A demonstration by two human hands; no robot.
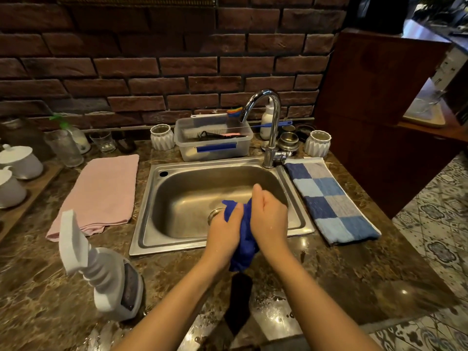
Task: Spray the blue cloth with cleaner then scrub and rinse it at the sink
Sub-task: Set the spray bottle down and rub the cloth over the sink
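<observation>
The blue cloth [244, 239] is bunched up between both of my hands over the front rim of the steel sink [152, 211]. My left hand [224, 230] grips its left side and my right hand [269, 217] is closed around its right side. The cloth's lower end hangs down past the sink's edge onto the counter. The white spray bottle of cleaner [101, 272] stands on the counter at the front left, apart from both hands. The chrome tap [272, 122] rises at the sink's back right; I see no water running from it.
A folded pink towel [101, 196] lies left of the sink and a blue checked towel [329, 198] lies to its right. A clear plastic tub [215, 145] with brushes sits behind the sink. White pots [20, 163] and glasses [64, 148] stand at the far left.
</observation>
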